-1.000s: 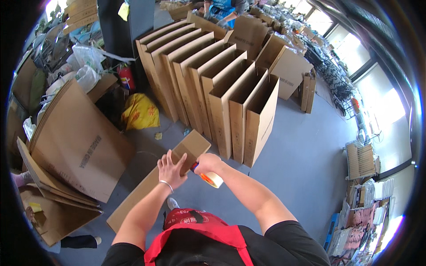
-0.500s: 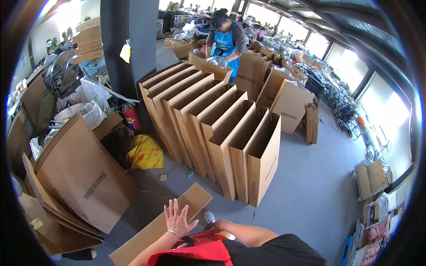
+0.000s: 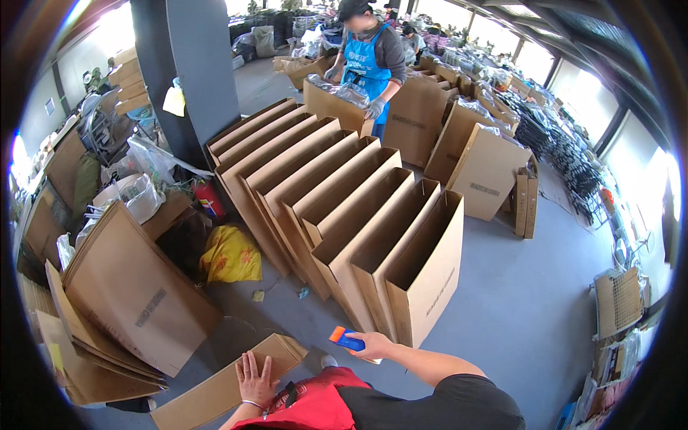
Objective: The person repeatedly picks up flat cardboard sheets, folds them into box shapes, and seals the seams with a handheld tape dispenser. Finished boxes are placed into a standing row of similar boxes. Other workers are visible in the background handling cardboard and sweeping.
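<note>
A long, narrow cardboard box (image 3: 211, 393) stands before me, tilted up to the right, with its far end showing folded edges. My left hand (image 3: 256, 381) lies flat on it, fingers spread. In my right hand (image 3: 374, 346) is a blue-and-orange tape dispenser (image 3: 347, 339), its orange end pointing left, to the right of the box's far end and apart from it. My fingers wrap round its blue body, partly hiding it. Just beyond, a row of tall open-topped cartons (image 3: 423, 290) stands upright on the floor.
Flat cardboard sheets (image 3: 143, 294) lean at the left. A yellow bag (image 3: 231, 254) and a red fire extinguisher (image 3: 208, 197) stand near the dark pillar (image 3: 204, 64). Beyond the cartons a co-worker in a blue apron (image 3: 365, 68) handles an open box. More cartons (image 3: 491, 172) stand at right.
My right hand has come into view with the tape dispenser. My left hand still rests on the box, its fingers less widely spread. The co-worker stands more upright.
</note>
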Action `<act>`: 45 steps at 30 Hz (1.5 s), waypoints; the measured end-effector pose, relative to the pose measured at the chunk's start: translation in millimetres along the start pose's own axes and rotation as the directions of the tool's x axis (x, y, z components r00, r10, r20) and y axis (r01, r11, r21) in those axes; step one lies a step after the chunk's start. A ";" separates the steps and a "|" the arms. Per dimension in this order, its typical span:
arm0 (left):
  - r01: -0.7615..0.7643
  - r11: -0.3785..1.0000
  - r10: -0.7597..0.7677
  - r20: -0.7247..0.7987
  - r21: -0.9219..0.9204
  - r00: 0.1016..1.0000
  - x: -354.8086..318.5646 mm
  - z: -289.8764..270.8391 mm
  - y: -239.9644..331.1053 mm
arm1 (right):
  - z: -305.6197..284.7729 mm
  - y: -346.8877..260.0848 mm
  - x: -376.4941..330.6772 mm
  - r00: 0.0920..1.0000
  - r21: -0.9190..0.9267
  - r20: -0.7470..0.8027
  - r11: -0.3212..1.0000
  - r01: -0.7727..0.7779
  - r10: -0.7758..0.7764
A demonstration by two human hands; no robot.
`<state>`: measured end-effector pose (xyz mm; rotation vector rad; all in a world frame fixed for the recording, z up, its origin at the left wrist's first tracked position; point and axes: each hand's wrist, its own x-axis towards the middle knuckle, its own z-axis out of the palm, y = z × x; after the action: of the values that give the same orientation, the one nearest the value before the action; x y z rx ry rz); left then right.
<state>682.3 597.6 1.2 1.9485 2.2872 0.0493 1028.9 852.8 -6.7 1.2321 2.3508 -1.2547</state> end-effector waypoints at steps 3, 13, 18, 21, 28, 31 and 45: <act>0.081 0.991 -0.081 0.006 -0.107 0.997 10.5 -24.1 16.5 | -36.6 -24.3 0.4 0.965 0.091 -0.011 0.961 0.263 -0.263; 0.302 -0.488 -0.225 0.452 -0.819 0.863 93.5 -79.0 72.4 | -120.5 -108.8 9.9 0.727 0.184 0.144 0.740 0.646 -0.671; 0.337 -0.641 -0.159 0.549 -0.689 0.821 91.8 -67.6 60.8 | -132.1 -118.7 29.5 0.631 0.134 0.189 0.656 0.743 -0.753; 0.279 -0.717 -0.242 0.603 -0.639 0.760 94.9 -80.0 63.5 | -127.2 -123.3 60.1 0.447 0.021 0.262 0.468 0.884 -0.855; 0.268 -0.696 -0.299 0.608 -0.666 0.736 57.1 -65.9 58.0 | -145.6 -108.6 56.0 0.525 0.010 0.368 0.568 0.823 -0.768; 0.213 -0.880 -0.162 0.689 -0.425 0.706 60.6 -84.5 49.0 | -144.0 -105.7 72.0 0.519 0.041 0.400 0.581 0.813 -0.755; 0.710 0.351 -0.803 0.193 -0.610 0.563 67.2 -55.2 53.2 | -110.3 -106.4 124.8 0.535 -0.025 0.569 0.638 0.770 -0.624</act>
<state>717.2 675.9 56.3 0.4273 2.5371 0.7720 891.3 978.2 59.6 -0.2433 2.5031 -1.1554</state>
